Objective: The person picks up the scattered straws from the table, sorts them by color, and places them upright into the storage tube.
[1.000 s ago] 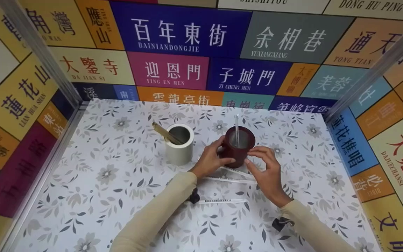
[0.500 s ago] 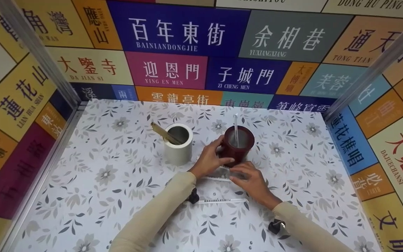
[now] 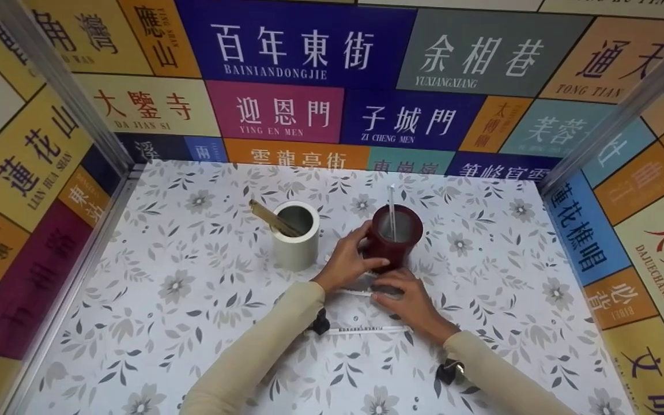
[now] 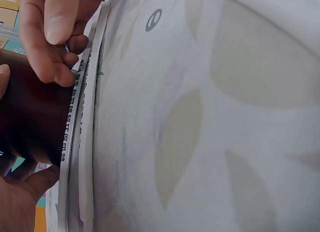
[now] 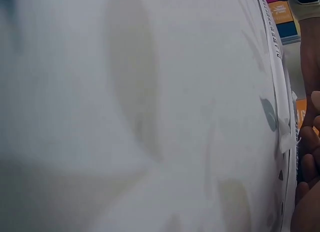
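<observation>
Right hand [image 3: 410, 297] dropped from the dark red round cup [image 3: 394, 252] to slim white paper-wrapped straws [image 4: 88, 127].
Left hand [image 3: 345, 260] grips the cup, upright on the white flower-patterned tabletop [image 3: 211, 248]; the right grip, at the straws just before it, cannot be told; work seemingly shifts to the straws.

Right of centre, a straw [image 3: 392, 214] rested in the cup [image 3: 395, 252] my left hand [image 3: 346, 261] held; the second cup [image 3: 296, 252] sat left, and a loose straw [image 3: 369, 330] lay on the table [image 3: 240, 374] below.
</observation>
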Demonstrator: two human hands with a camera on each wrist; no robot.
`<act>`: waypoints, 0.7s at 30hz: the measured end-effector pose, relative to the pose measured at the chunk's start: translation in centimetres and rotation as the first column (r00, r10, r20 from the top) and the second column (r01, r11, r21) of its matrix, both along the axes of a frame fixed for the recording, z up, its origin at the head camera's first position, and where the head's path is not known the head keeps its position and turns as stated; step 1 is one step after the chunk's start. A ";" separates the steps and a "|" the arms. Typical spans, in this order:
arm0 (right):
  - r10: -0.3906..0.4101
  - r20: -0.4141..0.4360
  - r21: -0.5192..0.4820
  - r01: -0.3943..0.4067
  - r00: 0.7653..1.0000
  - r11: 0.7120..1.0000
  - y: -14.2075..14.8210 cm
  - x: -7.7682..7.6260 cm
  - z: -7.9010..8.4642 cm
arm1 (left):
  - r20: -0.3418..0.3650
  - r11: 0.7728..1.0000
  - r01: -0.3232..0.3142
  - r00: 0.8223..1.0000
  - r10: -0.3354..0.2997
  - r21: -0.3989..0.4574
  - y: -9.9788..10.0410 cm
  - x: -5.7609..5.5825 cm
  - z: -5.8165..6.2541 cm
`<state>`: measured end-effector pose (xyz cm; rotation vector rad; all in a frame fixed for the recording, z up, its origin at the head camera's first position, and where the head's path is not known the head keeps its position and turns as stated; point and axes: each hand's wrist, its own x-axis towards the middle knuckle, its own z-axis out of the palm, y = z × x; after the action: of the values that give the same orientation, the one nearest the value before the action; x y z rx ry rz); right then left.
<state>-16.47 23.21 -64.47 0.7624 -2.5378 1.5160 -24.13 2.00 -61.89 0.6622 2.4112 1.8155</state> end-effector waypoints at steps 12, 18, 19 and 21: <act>0.085 -0.282 0.259 -0.009 0.956 0.966 -0.9 0.3 -0.2 | 0.019 1.000 0.004 1.000 -0.004 0.026 0.1 -0.1 -0.1; 0.100 -0.256 0.297 -0.021 0.961 0.955 -1.0 0.9 0.6 | 0.018 1.000 -0.007 1.000 0.007 0.022 0.2 0.0 0.0; 0.100 -0.255 0.303 -0.019 0.962 0.953 -1.0 0.9 0.7 | 0.018 1.000 -0.008 1.000 0.008 0.021 0.2 0.0 0.0; 0.102 -0.264 0.314 -0.015 0.959 0.949 -0.8 1.1 0.7 | 0.020 1.000 -0.007 1.000 0.006 0.019 0.2 0.1 0.0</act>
<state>-15.38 22.37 -63.73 1.0165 -2.5795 0.9463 -24.07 2.24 -61.91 0.6351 2.3892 1.8404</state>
